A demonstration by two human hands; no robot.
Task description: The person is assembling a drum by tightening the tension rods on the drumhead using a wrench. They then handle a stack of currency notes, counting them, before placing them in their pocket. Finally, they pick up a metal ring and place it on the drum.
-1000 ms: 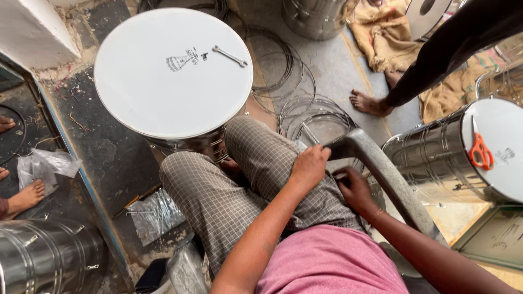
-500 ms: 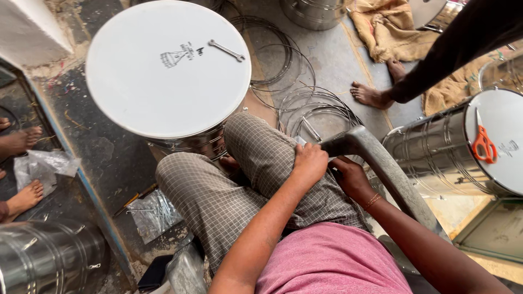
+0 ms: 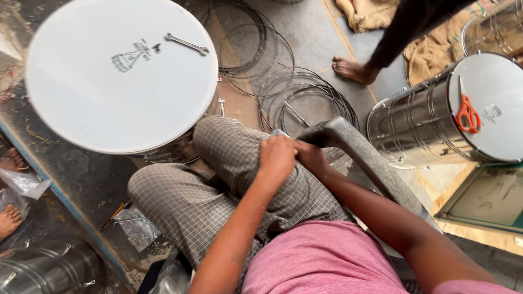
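I sit on a grey plastic chair with my legs in checked trousers. My left hand is closed over my right thigh, next to the chair's armrest. My right hand touches it, fingers curled near the front of the armrest. A small pale object shows between the fingers; I cannot tell what it is. In front of my knees stands a steel drum with a white drumhead, on which a spanner lies.
Several metal hoops lie on the floor ahead. A second drum with orange scissors on its head stands at the right. Another person's foot rests near sacking. More bare feet and a steel drum sit at left.
The view has shifted down and closer. Both hands stay together by the armrest, the left moving slightly over the right thigh.
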